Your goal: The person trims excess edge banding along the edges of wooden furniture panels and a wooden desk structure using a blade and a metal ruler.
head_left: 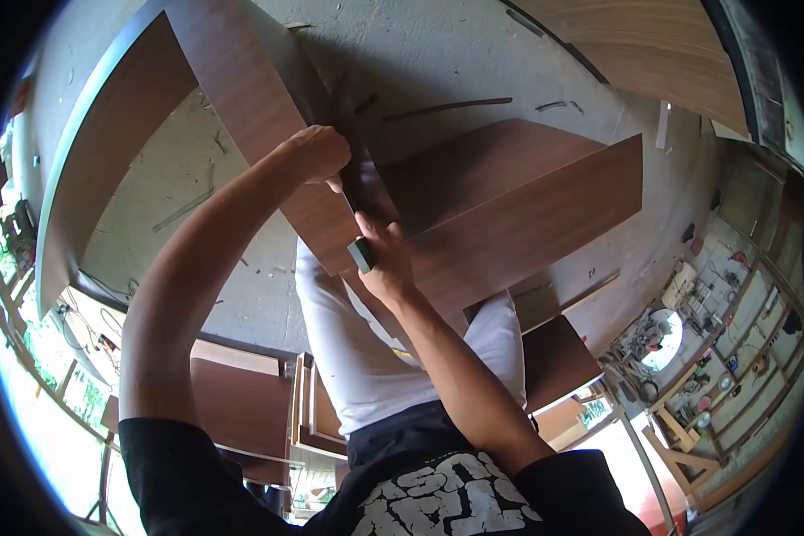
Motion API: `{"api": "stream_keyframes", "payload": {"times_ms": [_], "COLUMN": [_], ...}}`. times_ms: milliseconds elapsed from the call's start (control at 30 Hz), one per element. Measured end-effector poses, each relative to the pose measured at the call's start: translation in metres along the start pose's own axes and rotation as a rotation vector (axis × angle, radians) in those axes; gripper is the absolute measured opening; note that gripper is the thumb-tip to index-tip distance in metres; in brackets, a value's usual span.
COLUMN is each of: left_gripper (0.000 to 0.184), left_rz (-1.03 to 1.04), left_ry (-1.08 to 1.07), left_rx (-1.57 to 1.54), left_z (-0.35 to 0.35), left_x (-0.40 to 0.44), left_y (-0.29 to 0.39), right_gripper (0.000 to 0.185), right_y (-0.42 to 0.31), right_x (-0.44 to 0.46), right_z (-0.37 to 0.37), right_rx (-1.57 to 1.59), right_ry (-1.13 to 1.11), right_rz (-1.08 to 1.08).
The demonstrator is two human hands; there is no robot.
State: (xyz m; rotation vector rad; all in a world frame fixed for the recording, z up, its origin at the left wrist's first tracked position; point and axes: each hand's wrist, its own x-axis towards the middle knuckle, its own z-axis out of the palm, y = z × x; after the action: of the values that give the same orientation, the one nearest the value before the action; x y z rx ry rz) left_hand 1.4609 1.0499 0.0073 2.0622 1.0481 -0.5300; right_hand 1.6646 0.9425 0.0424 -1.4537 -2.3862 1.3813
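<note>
My left hand (317, 154) is closed over the edge of a reddish-brown wood-grain panel (241, 89); its fingertips, and whatever they hold, are hidden. Lower down, my right hand (388, 263) grips a small dark grey-green block (361, 255), whose flat end shows beside the thumb. Its fingers point up along the panel edge toward my left hand. A thin dark strip (349, 198) runs between the two hands; I cannot tell whether it belongs to what they hold. To the right, another brown panel (536, 214) joins the piece at an angle.
A curved brown panel (107, 143) stands at the left. Dark offcut strips (447, 109) lie on the grey concrete floor (411, 49). My legs (339, 348) straddle the piece. Tools hang on a rack (732, 366) at the right, and a wooden panel (652, 54) lies at the upper right.
</note>
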Motion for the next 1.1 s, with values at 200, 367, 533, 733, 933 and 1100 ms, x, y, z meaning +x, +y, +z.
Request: {"api": "stream_keyframes", "payload": {"times_ms": [200,367,533,733,933,1100], "left_gripper": [0.044,0.045,0.044,0.033,0.032,0.025], "left_rz": [-0.105,-0.132,-0.146,-0.016,0.083,0.092], "left_ry": [-0.048,0.014,0.004,0.219,0.327,0.171], "left_rx": [-0.072,-0.113,-0.024,-0.225,-0.173,-0.097], "left_z": [-0.006,0.013,-0.004,-0.018,0.031,0.032], "left_x": [-0.001,-0.001,-0.005,-0.041,-0.039,-0.018], "left_y": [0.014,-0.001,-0.012,0.001,0.025,0.036], "right_gripper": [0.046,0.043,0.04,0.036,0.058,0.058], "right_y": [0.005,-0.001,-0.011,-0.037,-0.023,0.0], "right_x": [0.006,0.025,0.046,0.004,-0.05,-0.05], "right_z": [0.007,0.016,0.012,-0.059,-0.029,-0.027], "right_rx": [0.005,0.016,0.069,0.095,0.023,0.061], "right_ry": [0.091,0.119,0.238,0.183,0.134,0.089], "right_rz": [-0.046,-0.027,0.007,-0.126,-0.061,-0.089]}}
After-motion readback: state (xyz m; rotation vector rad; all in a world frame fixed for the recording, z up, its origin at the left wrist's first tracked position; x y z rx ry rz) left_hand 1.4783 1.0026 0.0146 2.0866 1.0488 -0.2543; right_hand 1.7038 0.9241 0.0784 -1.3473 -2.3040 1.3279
